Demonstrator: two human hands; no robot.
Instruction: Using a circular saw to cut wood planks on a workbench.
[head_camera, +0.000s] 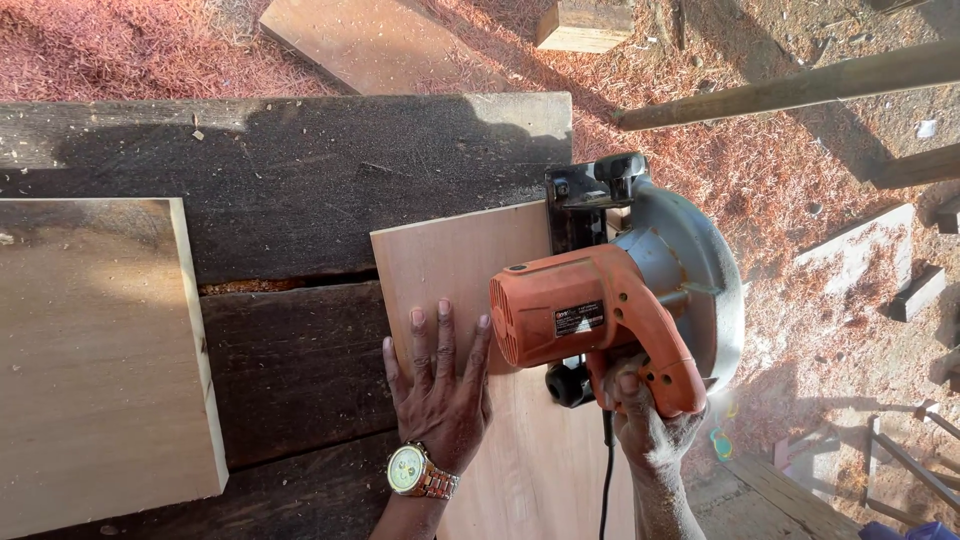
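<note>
- Head view: right hand (648, 420) is gripping an orange circular saw (610, 300) at the pale board's (450, 270) right edge.
- Left hand (440, 385) is pressing flat, fingers spread, onto that board lying across the dark plank worktop (290, 190); keeping it clear of the blade line seems wise.

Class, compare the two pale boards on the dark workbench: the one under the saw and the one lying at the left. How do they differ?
The board under the saw is pinkish and looks thin; the left board is yellower, with a thick edge showing. The left hand presses flat on the first, and the orange circular saw, gripped by the right hand, rests on it; nothing touches the left board. Both lie flat on the dark planks.
</note>
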